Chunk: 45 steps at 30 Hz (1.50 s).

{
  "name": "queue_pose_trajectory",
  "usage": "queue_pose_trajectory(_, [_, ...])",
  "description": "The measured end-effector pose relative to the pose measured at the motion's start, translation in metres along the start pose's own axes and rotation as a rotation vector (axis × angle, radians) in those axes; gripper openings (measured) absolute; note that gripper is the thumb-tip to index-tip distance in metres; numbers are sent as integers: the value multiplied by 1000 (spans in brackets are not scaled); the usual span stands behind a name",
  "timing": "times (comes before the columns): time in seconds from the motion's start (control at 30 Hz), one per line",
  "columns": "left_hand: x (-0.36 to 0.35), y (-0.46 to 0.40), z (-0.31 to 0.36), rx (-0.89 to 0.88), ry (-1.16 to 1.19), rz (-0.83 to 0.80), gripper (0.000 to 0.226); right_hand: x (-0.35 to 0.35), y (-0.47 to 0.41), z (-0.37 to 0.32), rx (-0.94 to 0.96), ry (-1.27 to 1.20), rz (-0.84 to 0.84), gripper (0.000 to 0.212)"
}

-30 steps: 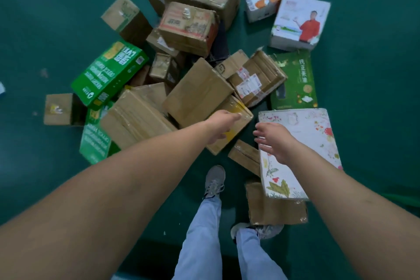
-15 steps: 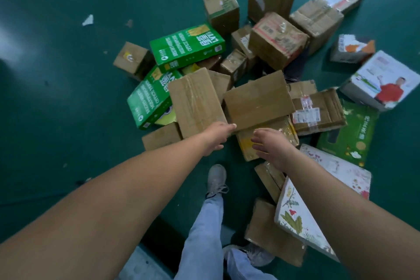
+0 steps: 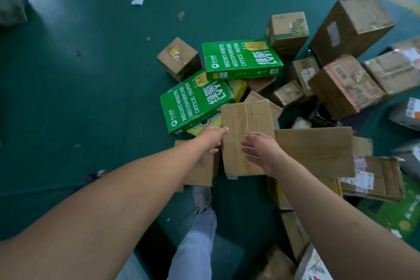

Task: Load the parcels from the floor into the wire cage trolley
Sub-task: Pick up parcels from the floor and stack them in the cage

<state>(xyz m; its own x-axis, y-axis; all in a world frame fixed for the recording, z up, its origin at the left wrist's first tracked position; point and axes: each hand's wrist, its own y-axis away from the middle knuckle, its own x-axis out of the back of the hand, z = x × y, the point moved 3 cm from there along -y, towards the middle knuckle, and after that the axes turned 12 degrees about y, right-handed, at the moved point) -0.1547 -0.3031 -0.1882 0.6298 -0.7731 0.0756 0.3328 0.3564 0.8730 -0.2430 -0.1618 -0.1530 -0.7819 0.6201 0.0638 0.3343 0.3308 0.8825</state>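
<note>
Both your hands have closed on the flat brown parcel (image 3: 247,136): left hand (image 3: 210,141) grasping its left edge, right hand (image 3: 261,150) released above; lift pending.

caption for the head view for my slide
Both hands reach onto a taped brown parcel among boxes on the green floor.
</note>
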Motion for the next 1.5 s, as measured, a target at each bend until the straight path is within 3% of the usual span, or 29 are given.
queue_pose_trajectory(0.23, [93, -93, 46, 88, 97, 16, 48, -67, -102, -97, 8, 59, -9, 24])
queue_pose_trajectory(0.47, [128, -177, 88, 93, 246, 26, 53, -94, -189, -151, -24, -35, -28, 35])
queue_pose_trajectory(0.63, [120, -249, 115, 66, 318, -2, 54, -94, -262, -175, -8, -57, -4, 37])
queue_pose_trajectory(0.8, [107, -338, 129, 51, 438, 2, 60, -85, -348, -189, -18, -16, 16, 24])
queue_pose_trajectory(0.97, [89, -433, 130, 47, 530, 77, 78, -61, -426, -189, -25, 30, 63, 41])
queue_pose_trajectory(1.1, [80, -479, 132, 54, 628, 109, 88, -53, -457, -191, -18, 75, 81, 42])
queue_pose_trajectory(1.3, [73, -527, 172, -80, 782, 148, 108, -43, -493, -198, 12, 144, 83, 21])
queue_pose_trajectory(1.4, [77, -531, 210, -194, 806, 227, 99, -35, -507, -203, 30, 168, 96, 28])
queue_pose_trajectory(1.5, [88, -553, 224, -112, 807, 312, 69, -33, -521, -208, 38, 174, 109, 34])
